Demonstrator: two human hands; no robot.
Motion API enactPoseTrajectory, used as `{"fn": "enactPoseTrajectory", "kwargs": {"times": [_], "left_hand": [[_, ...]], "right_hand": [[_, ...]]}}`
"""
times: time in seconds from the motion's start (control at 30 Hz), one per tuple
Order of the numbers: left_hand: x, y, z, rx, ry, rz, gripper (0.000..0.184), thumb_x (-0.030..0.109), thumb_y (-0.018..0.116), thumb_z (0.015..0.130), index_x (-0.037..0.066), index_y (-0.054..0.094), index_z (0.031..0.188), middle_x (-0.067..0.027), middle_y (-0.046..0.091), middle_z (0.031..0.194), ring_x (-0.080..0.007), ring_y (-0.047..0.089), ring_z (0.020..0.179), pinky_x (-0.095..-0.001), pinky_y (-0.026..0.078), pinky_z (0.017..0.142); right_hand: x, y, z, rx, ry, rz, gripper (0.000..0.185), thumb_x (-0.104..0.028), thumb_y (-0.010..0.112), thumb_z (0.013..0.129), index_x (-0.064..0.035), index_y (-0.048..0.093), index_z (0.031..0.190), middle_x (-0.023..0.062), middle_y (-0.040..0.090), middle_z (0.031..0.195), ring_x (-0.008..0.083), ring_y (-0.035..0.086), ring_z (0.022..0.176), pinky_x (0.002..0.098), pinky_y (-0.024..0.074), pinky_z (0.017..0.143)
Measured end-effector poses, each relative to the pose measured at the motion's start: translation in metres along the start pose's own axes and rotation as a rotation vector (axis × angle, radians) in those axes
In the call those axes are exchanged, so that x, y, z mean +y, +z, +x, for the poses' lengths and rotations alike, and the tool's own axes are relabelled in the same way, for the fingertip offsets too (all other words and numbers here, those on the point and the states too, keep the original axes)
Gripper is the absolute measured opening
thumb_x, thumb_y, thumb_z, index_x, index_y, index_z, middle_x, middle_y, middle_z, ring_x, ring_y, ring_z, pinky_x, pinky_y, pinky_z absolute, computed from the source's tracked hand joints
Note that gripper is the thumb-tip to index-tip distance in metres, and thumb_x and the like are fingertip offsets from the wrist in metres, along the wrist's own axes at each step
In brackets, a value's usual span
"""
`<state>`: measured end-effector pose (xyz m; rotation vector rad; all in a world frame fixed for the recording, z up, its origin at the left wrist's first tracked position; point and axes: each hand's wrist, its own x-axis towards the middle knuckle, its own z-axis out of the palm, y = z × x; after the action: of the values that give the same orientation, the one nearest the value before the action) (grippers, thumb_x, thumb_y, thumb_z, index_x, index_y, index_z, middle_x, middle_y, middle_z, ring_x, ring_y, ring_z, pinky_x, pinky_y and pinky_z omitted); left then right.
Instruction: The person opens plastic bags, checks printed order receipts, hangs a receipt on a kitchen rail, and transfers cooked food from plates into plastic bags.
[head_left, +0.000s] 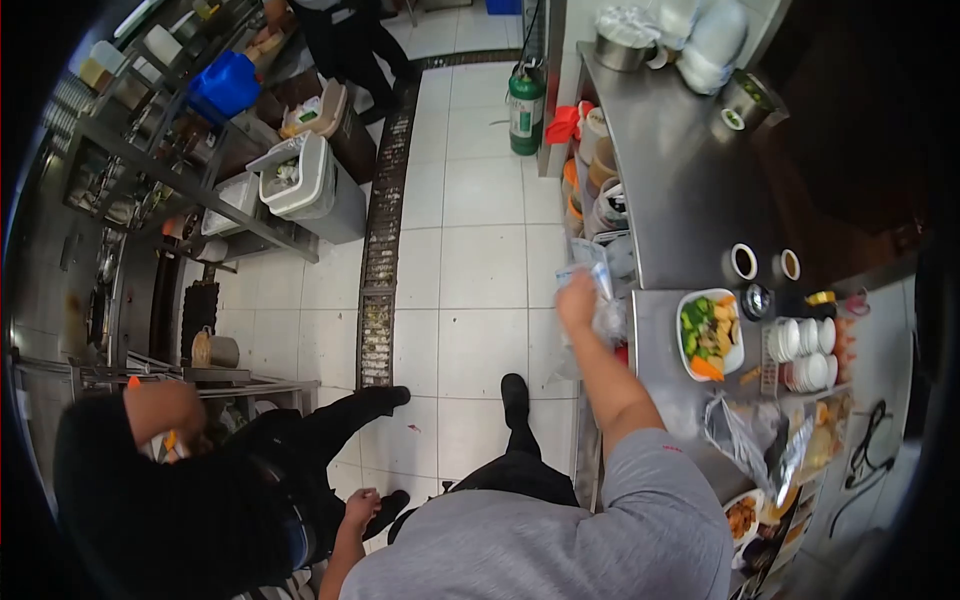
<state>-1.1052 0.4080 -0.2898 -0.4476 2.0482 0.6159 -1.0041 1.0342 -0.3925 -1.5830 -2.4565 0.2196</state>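
Note:
At the counter's left side, my right hand is closed on a clear plastic bag; blue print shows near its top. Low by my body, my left hand has its fingers curled in, with nothing visible in it. To the right of the bag, a white tray of broccoli, carrot and other vegetables sits on the steel counter. Beyond it stand a cup of dark sauce, a cup of brown sauce and a rack of stacked white cups.
A person in black stands close on my left; another person's legs show farther ahead. Grey bins and steel shelving line the left. A green cylinder stands ahead. A floor drain crosses the tiles.

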Motion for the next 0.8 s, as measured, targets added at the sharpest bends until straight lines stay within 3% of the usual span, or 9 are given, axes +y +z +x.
{"fn": "enactPoseTrajectory", "kwargs": {"times": [0.13, 0.2, 0.23, 0.37, 0.53, 0.6, 0.67, 0.73, 0.8], "left_hand": [[0.074, 0.028, -0.017, -0.022, 0.16, -0.02, 0.033, 0.016, 0.06, 0.085, 0.003, 0.057, 0.115, -0.0048, 0.063, 0.087, -0.014, 0.06, 0.074, -0.0282, 0.046, 0.063], [0.103, 0.038, -0.021, -0.084, 0.156, 0.019, 0.035, 0.016, 0.061, 0.084, 0.002, 0.057, 0.115, -0.0055, 0.064, 0.088, -0.0147, 0.061, 0.077, -0.0288, 0.047, 0.065], [0.116, 0.042, -0.023, -0.073, 0.232, 0.11, 0.036, 0.017, 0.062, 0.083, 0.002, 0.057, 0.115, -0.0068, 0.064, 0.088, -0.0159, 0.062, 0.079, -0.0291, 0.047, 0.067], [0.187, 0.064, -0.029, 0.005, 0.483, 0.313, 0.043, 0.014, 0.067, 0.079, 0.0, 0.055, 0.117, -0.0131, 0.064, 0.1, -0.0228, 0.062, 0.091, -0.0333, 0.048, 0.082], [0.363, 0.117, -0.142, 0.479, 1.403, 0.643, 0.068, 0.009, 0.076, 0.069, 0.002, 0.043, 0.129, -0.0157, 0.06, 0.116, -0.0356, 0.058, 0.104, -0.0421, 0.03, 0.106], [0.39, 0.12, -0.145, 0.289, 1.451, 0.574, 0.06, 0.01, 0.074, 0.072, 0.0, 0.047, 0.125, -0.0162, 0.062, 0.112, -0.0318, 0.06, 0.099, -0.0397, 0.036, 0.101], [0.406, 0.121, -0.149, 0.111, 1.468, 0.498, 0.052, 0.01, 0.073, 0.074, -0.002, 0.051, 0.12, -0.0167, 0.063, 0.108, -0.0279, 0.063, 0.093, -0.0372, 0.041, 0.096], [0.411, 0.119, -0.151, -0.106, 0.983, -0.066, 0.026, 0.015, 0.066, 0.083, -0.003, 0.062, 0.102, -0.0106, 0.066, 0.083, -0.0151, 0.061, 0.071, -0.0289, 0.048, 0.071], [0.416, 0.119, -0.155, -0.074, 1.035, -0.04, 0.023, 0.02, 0.061, 0.087, -0.003, 0.064, 0.089, -0.0068, 0.062, 0.072, -0.0115, 0.055, 0.063, -0.0271, 0.044, 0.06]], "right_hand": [[0.039, -0.003, 0.092, 0.031, 0.563, 0.154, 0.045, -0.023, 0.06, 0.08, 0.0021, 0.054, 0.116, 0.0218, 0.056, 0.117, 0.0369, 0.054, 0.107, 0.0455, 0.0472, 0.083], [0.051, 0.017, 0.111, -0.269, 0.422, 0.22, 0.023, -0.017, 0.058, 0.078, -0.0003, 0.066, 0.092, 0.0206, 0.065, 0.092, 0.0358, 0.062, 0.091, 0.0445, 0.0491, 0.077], [0.035, 0.024, 0.098, -0.012, 0.253, 0.234, 0.015, -0.01, 0.055, 0.077, -0.003, 0.067, 0.074, 0.0171, 0.064, 0.072, 0.0358, 0.063, 0.076, 0.043, 0.0502, 0.07], [-0.029, -0.024, 0.067, -0.177, -0.137, 0.666, 0.006, -0.009, 0.06, 0.075, -0.0044, 0.062, 0.073, 0.0177, 0.062, 0.074, 0.0362, 0.06, 0.069, 0.0442, 0.0465, 0.063], [-0.128, -0.113, -0.008, -0.79, -0.566, 1.055, 0.01, -0.004, 0.059, 0.078, -0.0037, 0.066, 0.086, 0.0105, 0.066, 0.08, 0.0177, 0.062, 0.075, 0.0302, 0.0476, 0.073], [-0.141, -0.189, -0.014, -1.191, -0.575, 1.312, 0.016, -0.013, 0.063, 0.084, -0.0022, 0.065, 0.096, 0.0049, 0.066, 0.086, 0.0141, 0.061, 0.082, 0.0284, 0.0474, 0.079], [-0.136, -0.194, -0.015, -1.003, -0.017, 1.937, 0.024, -0.015, 0.064, 0.086, -0.0009, 0.061, 0.104, 0.0049, 0.064, 0.093, 0.014, 0.061, 0.086, 0.0284, 0.0477, 0.081], [-0.114, -0.231, -0.003, -0.99, 0.056, 2.068, 0.037, -0.013, 0.064, 0.085, -0.0006, 0.054, 0.118, 0.0062, 0.062, 0.101, 0.0137, 0.059, 0.089, 0.028, 0.0472, 0.083], [-0.1, -0.255, -0.018, -1.083, -0.174, 1.788, 0.043, -0.013, 0.065, 0.084, -0.0013, 0.051, 0.123, 0.0069, 0.06, 0.103, 0.0143, 0.059, 0.092, 0.0291, 0.0472, 0.083]]}}
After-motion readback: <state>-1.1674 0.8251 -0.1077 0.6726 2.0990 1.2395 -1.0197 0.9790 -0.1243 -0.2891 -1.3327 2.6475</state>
